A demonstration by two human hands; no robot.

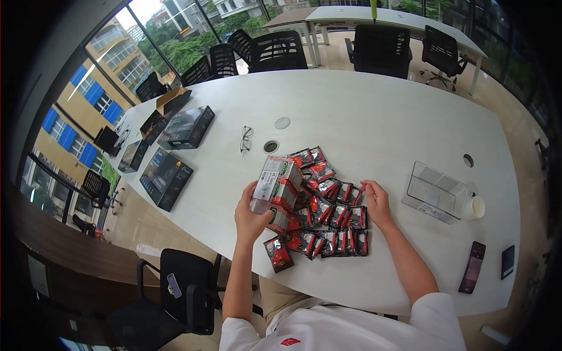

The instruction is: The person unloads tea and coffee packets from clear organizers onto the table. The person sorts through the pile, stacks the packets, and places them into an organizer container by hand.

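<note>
My left hand [250,215] grips the side of a clear plastic box [266,185] with a white printed label. Red packs with green-and-white marks show in or against this box, which looks tipped on its side. To its right, small red-and-black sachets [333,213] lie in a loose heap and in overlapping rows. One separate sachet [278,254] rests nearer my body. My right hand [377,202] is at the right edge of the heap, fingers loosely curved, with nothing visible in it. Whether its fingertips touch the sachets I cannot tell.
A second clear plastic box [434,192] stands to the right, beside a paper cup [474,207]. A phone [472,267] and a dark flat case [507,261] lie near the right edge. Eyeglasses [246,139] and black product boxes [165,178] are at the left.
</note>
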